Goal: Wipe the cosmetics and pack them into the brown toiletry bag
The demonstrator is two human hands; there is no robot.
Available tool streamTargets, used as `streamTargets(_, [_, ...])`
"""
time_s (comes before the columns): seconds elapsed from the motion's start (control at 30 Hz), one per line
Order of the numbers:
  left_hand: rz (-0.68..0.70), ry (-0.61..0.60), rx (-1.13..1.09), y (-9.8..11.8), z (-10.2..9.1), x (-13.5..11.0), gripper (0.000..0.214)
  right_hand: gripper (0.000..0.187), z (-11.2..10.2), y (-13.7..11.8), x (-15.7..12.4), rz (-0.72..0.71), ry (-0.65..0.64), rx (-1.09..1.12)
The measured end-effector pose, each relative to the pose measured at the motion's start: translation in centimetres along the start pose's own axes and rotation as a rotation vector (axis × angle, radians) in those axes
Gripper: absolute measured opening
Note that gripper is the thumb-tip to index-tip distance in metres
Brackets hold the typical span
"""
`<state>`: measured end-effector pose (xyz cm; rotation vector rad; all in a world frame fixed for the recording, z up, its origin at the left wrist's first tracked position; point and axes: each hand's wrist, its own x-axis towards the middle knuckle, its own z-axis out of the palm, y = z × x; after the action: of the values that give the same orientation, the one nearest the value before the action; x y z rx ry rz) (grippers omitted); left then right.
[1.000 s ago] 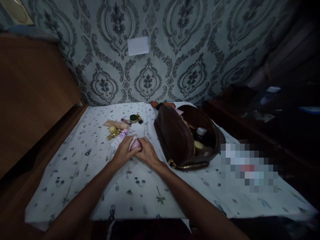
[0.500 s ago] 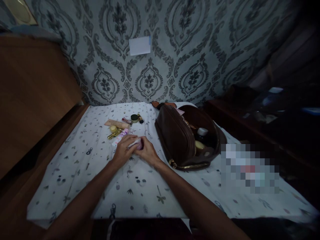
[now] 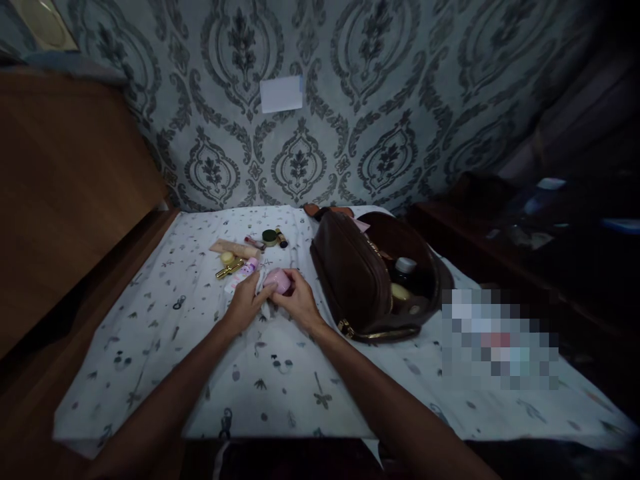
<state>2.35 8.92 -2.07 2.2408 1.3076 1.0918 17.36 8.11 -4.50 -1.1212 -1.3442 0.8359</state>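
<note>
On the far wall, a grey-green damask wallpaper (image 3: 390, 100) fills the background, with a wooden cabinet (image 3: 65, 200) at the left. Below lies the surface (image 3: 280, 387), covered in white cloth with small prints. An open brown bag (image 3: 353, 277) sits on its right half, bottles inside. The left hand (image 3: 243, 303) and right hand (image 3: 300, 301) meet near the middle, just left of the bag. Right fingers are clamped on a pink container (image 3: 277, 280) — small, rounded, glossy — held just above the cloth. Left fingers pinch a white wad (image 3: 262, 297) against it. Behind lie a pink tube (image 3: 241, 275) and a green jar (image 3: 269, 236).
</note>
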Motion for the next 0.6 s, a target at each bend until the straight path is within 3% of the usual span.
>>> streamTargets(0.13, [0.059,-0.025,0.076,0.17,0.29,-0.45,0.032,0.039,-0.33,-0.05,-0.07,-0.086,0.087,-0.232])
streamTargets(0.3, [0.145,0.017,0.206,-0.05,0.76,-0.82,0.034,0.038,-0.44,-0.34,0.03,-0.063,0.116,-0.282])
streamTargets(0.6, [0.295,0.006,0.144,0.01,0.58,-0.7,0.041,0.04,-0.7,-0.62,-0.07,-0.083,0.017,-0.332])
